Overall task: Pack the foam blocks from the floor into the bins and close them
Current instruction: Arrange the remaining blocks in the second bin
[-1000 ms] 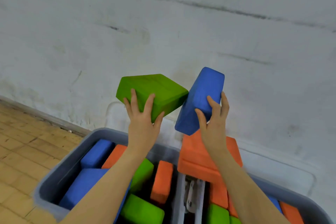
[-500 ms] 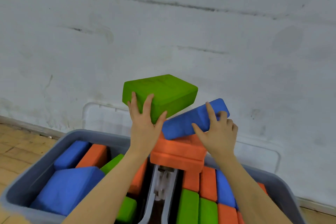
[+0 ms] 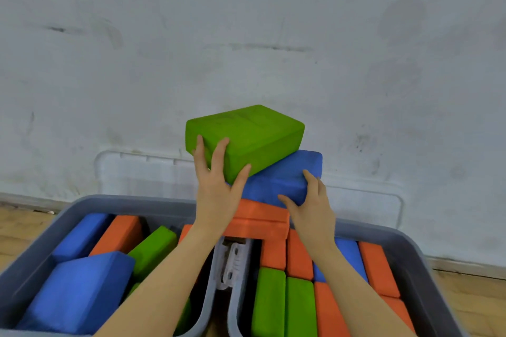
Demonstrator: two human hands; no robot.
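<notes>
My left hand [image 3: 217, 189] grips the near corner of a green foam block [image 3: 249, 137], held above the two grey bins. My right hand [image 3: 310, 205] holds the near edge of a blue foam block [image 3: 284, 175], which lies flat on an orange block [image 3: 260, 220] stacked over the gap between the bins. The green block's far end rests on the blue one. The left bin [image 3: 90, 204] holds loose blue, orange and green blocks. The right bin [image 3: 410, 249] holds orange, green and blue blocks standing in rows.
Two clear lids [image 3: 142, 172] lean against the white wall [image 3: 246, 35] behind the bins. White latches [image 3: 232, 262] show in the gap between the bins. Wooden floor [image 3: 22, 224] lies to the left and right.
My right hand tipped the blue block from upright down flat onto the orange block. My left hand shifted the green block right, over the blue one.
</notes>
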